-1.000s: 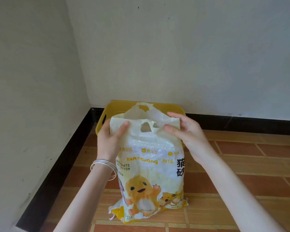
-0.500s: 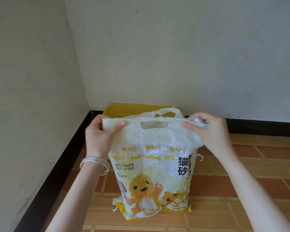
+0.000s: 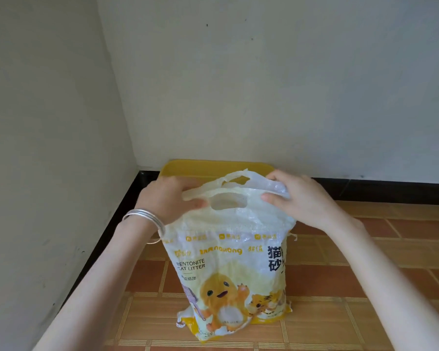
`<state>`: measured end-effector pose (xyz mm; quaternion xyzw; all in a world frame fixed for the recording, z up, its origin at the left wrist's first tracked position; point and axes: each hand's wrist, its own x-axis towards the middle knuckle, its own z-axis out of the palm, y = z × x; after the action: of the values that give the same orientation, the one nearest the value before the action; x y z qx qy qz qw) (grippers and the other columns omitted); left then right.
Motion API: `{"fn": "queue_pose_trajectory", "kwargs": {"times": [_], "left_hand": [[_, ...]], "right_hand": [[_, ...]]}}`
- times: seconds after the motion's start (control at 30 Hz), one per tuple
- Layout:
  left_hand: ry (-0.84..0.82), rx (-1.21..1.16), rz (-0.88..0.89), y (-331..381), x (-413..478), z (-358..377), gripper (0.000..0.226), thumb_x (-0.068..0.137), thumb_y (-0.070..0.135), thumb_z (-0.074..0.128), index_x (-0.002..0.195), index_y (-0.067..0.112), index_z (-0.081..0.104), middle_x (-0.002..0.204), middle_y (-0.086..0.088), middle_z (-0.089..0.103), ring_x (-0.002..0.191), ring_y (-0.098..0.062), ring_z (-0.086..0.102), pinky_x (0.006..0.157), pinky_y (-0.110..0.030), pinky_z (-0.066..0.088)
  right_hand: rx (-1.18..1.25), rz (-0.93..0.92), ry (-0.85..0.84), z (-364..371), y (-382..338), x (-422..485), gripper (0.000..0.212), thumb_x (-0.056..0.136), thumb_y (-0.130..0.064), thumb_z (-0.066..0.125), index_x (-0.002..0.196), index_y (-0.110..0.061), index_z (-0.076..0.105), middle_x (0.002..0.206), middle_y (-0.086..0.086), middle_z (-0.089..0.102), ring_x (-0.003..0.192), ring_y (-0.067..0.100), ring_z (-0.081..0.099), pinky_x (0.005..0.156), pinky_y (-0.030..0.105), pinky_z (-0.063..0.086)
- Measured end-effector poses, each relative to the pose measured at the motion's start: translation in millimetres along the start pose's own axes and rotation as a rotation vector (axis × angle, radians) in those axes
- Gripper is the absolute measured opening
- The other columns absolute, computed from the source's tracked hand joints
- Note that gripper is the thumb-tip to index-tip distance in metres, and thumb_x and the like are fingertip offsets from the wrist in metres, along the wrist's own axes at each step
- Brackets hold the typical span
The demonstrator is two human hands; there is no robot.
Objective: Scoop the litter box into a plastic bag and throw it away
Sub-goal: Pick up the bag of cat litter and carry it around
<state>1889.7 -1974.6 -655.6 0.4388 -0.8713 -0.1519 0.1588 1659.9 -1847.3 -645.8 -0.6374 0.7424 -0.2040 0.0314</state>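
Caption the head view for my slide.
The left hand and right hand grip the top of a printed yellow-and-white plastic cat-litter bag before a yellow plastic litter box.

Both hands on the cat litter bag (image 3: 228, 262): left hand (image 3: 169, 198) and right hand (image 3: 297, 196) grip its top edge (yellow litter box (image 3: 213, 168) behind), bag upright on tiles.

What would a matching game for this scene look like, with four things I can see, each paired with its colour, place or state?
Things:
1. cat litter bag
2. litter box
3. bangles
4. skirting board

Descriptions:
A. silver, round the left wrist
B. black, along the foot of the wall
C. yellow, in the corner behind the bag
D. upright, its top gripped by the left hand and right hand

Pairs: 1-D, 2-C, 3-A, 4-B
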Motion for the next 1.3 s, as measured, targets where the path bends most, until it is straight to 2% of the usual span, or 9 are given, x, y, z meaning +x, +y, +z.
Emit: {"fn": "queue_pose_trajectory", "kwargs": {"times": [0.13,0.2,0.4,0.6,0.73,0.87,1.03,1.17,1.3], "left_hand": [[0.037,0.112,0.104,9,6,0,0.024,0.084,0.049,0.059,0.089,0.026,0.062,0.079,0.006,0.062,0.084,-0.022,0.059,0.059,-0.028,0.038],[0.123,0.069,0.097,8,4,-8,0.034,0.079,0.057,0.059,0.079,0.024,0.059,0.065,0.006,0.055,0.072,-0.022,0.054,0.057,-0.028,0.034],[0.302,0.085,0.248,6,1,-26,0.051,0.070,0.080,0.040,0.058,0.031,0.036,0.050,0.007,0.041,0.056,-0.022,0.046,0.049,-0.024,0.029],[0.427,0.154,0.439,-7,7,-22,0.052,0.079,0.074,0.030,0.064,0.026,0.044,0.050,0.010,0.042,0.045,-0.021,0.054,0.042,-0.020,0.031],[0.422,0.102,0.472,-12,9,-15,0.045,0.080,0.074,0.029,0.068,0.030,0.036,0.047,0.012,0.031,0.044,-0.020,0.051,0.042,-0.020,0.032],[0.344,0.094,0.408,-13,11,-5,0.054,0.078,0.077,0.023,0.063,0.028,0.042,0.048,0.015,0.035,0.048,-0.011,0.046,0.042,-0.017,0.025],[0.489,0.113,0.467,-18,17,6,0.049,0.088,0.059,0.037,0.064,0.019,0.051,0.055,0.013,0.035,0.045,-0.010,0.044,0.039,-0.015,0.022],[0.530,0.112,0.500,-22,23,8,0.041,0.088,0.052,0.044,0.069,0.019,0.059,0.058,0.010,0.051,0.050,-0.009,0.051,0.041,-0.013,0.023],[0.460,0.076,0.434,-28,20,2,0.042,0.085,0.055,0.045,0.069,0.020,0.062,0.059,0.012,0.055,0.051,-0.005,0.052,0.039,-0.016,0.032]], "right_hand": [[-0.257,-0.120,0.054,-1,-8,5,0.046,0.082,-0.063,0.043,0.082,-0.018,0.050,0.053,-0.006,0.037,0.058,0.026,0.045,0.053,0.032,0.034],[-0.239,-0.195,0.180,-8,-7,5,0.054,0.079,-0.069,0.043,0.069,-0.016,0.044,0.046,-0.002,0.027,0.048,0.026,0.034,0.046,0.028,0.030],[-0.179,-0.261,0.266,-20,-7,11,0.058,0.081,-0.066,0.044,0.058,-0.014,0.037,0.047,0.002,0.022,0.048,0.026,0.024,0.042,0.024,0.024],[-0.172,-0.330,0.377,-17,-1,6,0.046,0.084,-0.056,0.046,0.060,-0.023,0.026,0.048,-0.002,0.014,0.048,0.023,0.020,0.041,0.022,0.023],[-0.182,-0.321,0.429,-12,4,8,0.049,0.084,-0.058,0.045,0.056,-0.020,0.033,0.047,-0.002,0.017,0.045,0.024,0.023,0.038,0.024,0.028],[-0.220,-0.213,0.325,-2,16,12,0.055,0.083,-0.068,0.032,0.063,-0.017,0.039,0.044,-0.002,0.029,0.042,0.027,0.039,0.040,0.026,0.031],[-0.121,-0.283,0.372,12,19,17,0.036,0.088,-0.049,0.044,0.078,-0.015,0.053,0.065,-0.008,0.049,0.056,0.016,0.049,0.047,0.024,0.039],[-0.070,-0.299,0.375,16,13,26,0.038,0.087,-0.048,0.048,0.090,-0.013,0.061,0.086,-0.006,0.065,0.076,0.010,0.059,0.057,0.024,0.049],[0.076,-0.254,0.305,14,4,30,0.035,0.083,-0.051,0.051,0.080,-0.017,0.059,0.076,-0.019,0.057,0.078,-0.014,0.046,0.050,0.012,0.036]]}}
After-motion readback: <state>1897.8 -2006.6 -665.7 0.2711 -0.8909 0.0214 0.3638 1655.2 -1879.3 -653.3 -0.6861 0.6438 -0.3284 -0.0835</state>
